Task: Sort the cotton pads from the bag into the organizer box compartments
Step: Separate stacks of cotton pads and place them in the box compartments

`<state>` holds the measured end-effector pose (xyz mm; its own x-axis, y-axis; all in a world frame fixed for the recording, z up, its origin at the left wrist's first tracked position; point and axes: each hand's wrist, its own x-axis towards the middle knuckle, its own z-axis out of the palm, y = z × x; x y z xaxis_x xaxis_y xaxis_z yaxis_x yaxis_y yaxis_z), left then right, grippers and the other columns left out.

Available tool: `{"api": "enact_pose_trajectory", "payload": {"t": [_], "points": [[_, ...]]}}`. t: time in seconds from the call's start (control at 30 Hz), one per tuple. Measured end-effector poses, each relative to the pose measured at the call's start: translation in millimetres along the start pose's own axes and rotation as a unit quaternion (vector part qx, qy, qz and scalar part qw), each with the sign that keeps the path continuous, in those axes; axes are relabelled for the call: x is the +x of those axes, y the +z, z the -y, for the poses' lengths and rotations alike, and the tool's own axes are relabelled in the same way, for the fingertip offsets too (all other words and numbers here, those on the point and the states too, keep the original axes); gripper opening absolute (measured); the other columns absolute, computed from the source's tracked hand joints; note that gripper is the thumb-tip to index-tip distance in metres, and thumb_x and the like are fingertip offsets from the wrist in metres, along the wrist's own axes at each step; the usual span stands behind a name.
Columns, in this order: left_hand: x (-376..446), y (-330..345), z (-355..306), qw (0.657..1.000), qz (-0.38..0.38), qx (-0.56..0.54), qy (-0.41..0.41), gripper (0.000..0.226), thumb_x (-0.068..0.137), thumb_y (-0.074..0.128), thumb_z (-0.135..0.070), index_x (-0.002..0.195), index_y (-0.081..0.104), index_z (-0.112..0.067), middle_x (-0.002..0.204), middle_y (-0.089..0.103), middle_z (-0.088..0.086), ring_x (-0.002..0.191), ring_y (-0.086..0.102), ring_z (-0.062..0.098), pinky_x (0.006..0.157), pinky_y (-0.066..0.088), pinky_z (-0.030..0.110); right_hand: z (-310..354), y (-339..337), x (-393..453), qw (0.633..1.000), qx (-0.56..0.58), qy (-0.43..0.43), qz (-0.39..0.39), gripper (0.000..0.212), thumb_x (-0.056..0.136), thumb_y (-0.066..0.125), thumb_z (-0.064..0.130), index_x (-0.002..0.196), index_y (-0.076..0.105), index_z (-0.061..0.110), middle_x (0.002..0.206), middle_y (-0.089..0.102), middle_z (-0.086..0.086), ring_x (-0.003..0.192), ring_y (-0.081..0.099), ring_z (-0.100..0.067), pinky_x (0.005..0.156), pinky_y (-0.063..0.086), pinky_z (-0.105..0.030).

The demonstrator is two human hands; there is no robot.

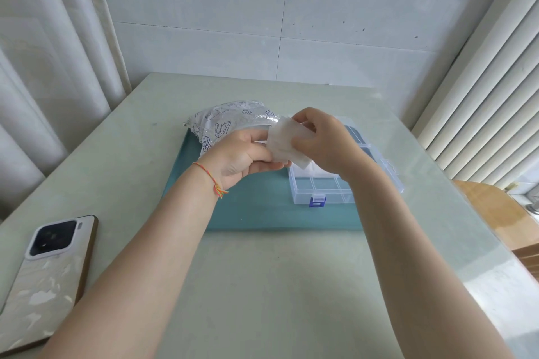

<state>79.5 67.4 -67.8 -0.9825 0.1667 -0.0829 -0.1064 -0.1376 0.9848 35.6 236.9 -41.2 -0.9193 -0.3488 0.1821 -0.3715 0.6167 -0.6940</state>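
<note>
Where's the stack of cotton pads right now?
In the head view, the stack of cotton pads is centre frame, held between left hand and right hand, above the organizer box, just right of the bag.

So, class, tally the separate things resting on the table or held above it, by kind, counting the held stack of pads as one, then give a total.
Bag: 1
Stack of pads, held by left hand and right hand: 1
Organizer box: 1
Mat: 1
Phone: 1
Total: 5
</note>
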Motion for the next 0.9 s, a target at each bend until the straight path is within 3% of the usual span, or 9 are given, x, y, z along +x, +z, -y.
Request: {"api": "enact_pose_trajectory", "payload": {"t": [0.2, 0.27, 0.33, 0.4, 0.47, 0.57, 0.67, 0.77, 0.9], "points": [[3, -1, 1, 0.997, -0.073, -0.03, 0.01, 0.037, 0.088, 0.049, 0.02, 0.113, 0.065, -0.002, 0.096, 0.072, 0.015, 0.081, 0.073, 0.023, 0.072, 0.059, 0.023, -4, -9, -2, 0.999, 0.014, 0.034, 0.017, 0.024, 0.089, 0.059, 0.01, 0.111, 0.058, 0.021, 0.097, 0.067, -0.003, 0.077, 0.058, -0.019, 0.06, 0.044, -0.024], [5, -1, 2, 0.995, -0.096, -0.033, 0.011, 0.038, 0.087, 0.051, 0.019, 0.12, 0.061, 0.004, 0.102, 0.071, 0.02, 0.083, 0.073, 0.025, 0.073, 0.059, 0.024, -4, -10, -2, 0.993, 0.101, 0.06, -0.006, 0.025, 0.09, 0.06, 0.008, 0.114, 0.06, 0.015, 0.101, 0.069, -0.009, 0.081, 0.062, -0.023, 0.068, 0.051, -0.034], [5, 1, 1, 0.993, -0.109, -0.047, 0.013, 0.039, 0.087, 0.056, 0.015, 0.124, 0.059, 0.005, 0.11, 0.07, 0.023, 0.086, 0.072, 0.027, 0.077, 0.059, 0.027, -2, -8, 0, 0.956, 0.274, 0.1, -0.045, 0.029, 0.089, 0.061, 0.002, 0.117, 0.058, 0.009, 0.105, 0.068, -0.014, 0.084, 0.065, -0.027, 0.082, 0.055, -0.047], [7, 6, -1, 0.989, -0.118, -0.087, 0.019, 0.033, 0.093, 0.049, 0.008, 0.125, 0.058, 0.006, 0.115, 0.068, 0.025, 0.092, 0.07, 0.031, 0.082, 0.06, 0.033, 2, -2, 1, 0.908, 0.39, 0.132, -0.081, 0.032, 0.088, 0.061, -0.001, 0.119, 0.054, 0.004, 0.107, 0.064, -0.017, 0.083, 0.065, -0.026, 0.08, 0.058, -0.043], [8, 11, -3, 0.981, -0.116, -0.158, 0.004, 0.034, 0.098, 0.041, -0.002, 0.126, 0.056, 0.008, 0.118, 0.065, 0.029, 0.099, 0.066, 0.036, 0.087, 0.058, 0.038, 5, 9, 1, 0.892, 0.411, 0.15, -0.108, 0.03, 0.087, 0.064, 0.001, 0.114, 0.052, 0.004, 0.108, 0.062, -0.017, 0.083, 0.065, -0.025, 0.075, 0.059, -0.039], [9, 18, -1, 0.978, -0.106, -0.18, -0.012, 0.035, 0.1, 0.044, -0.016, 0.126, 0.058, 0.004, 0.114, 0.066, 0.026, 0.1, 0.065, 0.034, 0.089, 0.057, 0.04, 9, 23, 0, 0.927, 0.315, 0.144, -0.144, 0.022, 0.084, 0.069, 0.012, 0.097, 0.051, 0.014, 0.096, 0.061, -0.005, 0.084, 0.062, -0.02, 0.075, 0.056, -0.036], [10, 23, 3, 0.981, -0.121, -0.154, -0.002, 0.021, 0.1, 0.048, -0.014, 0.108, 0.065, -0.004, 0.094, 0.069, 0.014, 0.082, 0.068, 0.022, 0.075, 0.06, 0.033, 9, 28, -1, 0.977, 0.12, 0.07, -0.162, 0.024, 0.087, 0.069, 0.023, 0.096, 0.048, 0.017, 0.086, 0.055, 0.008, 0.075, 0.052, -0.006, 0.059, 0.038, -0.012], [10, 24, 5, 0.98, -0.135, -0.144, -0.001, 0.014, 0.096, 0.053, -0.007, 0.101, 0.066, -0.007, 0.087, 0.069, 0.01, 0.074, 0.067, 0.018, 0.064, 0.06, 0.029, 7, 24, -2, 0.992, 0.018, 0.002, -0.126, 0.03, 0.088, 0.068, 0.032, 0.107, 0.05, 0.016, 0.104, 0.054, 0.003, 0.087, 0.05, -0.013, 0.063, 0.033, -0.008], [10, 16, 4, 0.976, -0.178, -0.126, -0.028, 0.009, 0.09, 0.06, -0.004, 0.095, 0.066, -0.006, 0.077, 0.066, 0.009, 0.06, 0.066, 0.018, 0.053, 0.056, 0.027, 7, 8, -8, 0.998, -0.028, -0.052, 0.015, 0.087, 0.075, 0.08, 0.046, 0.144, 0.034, 0.019, 0.138, 0.039, 0.003, 0.123, 0.041, -0.012, 0.092, 0.033, -0.019]]}}
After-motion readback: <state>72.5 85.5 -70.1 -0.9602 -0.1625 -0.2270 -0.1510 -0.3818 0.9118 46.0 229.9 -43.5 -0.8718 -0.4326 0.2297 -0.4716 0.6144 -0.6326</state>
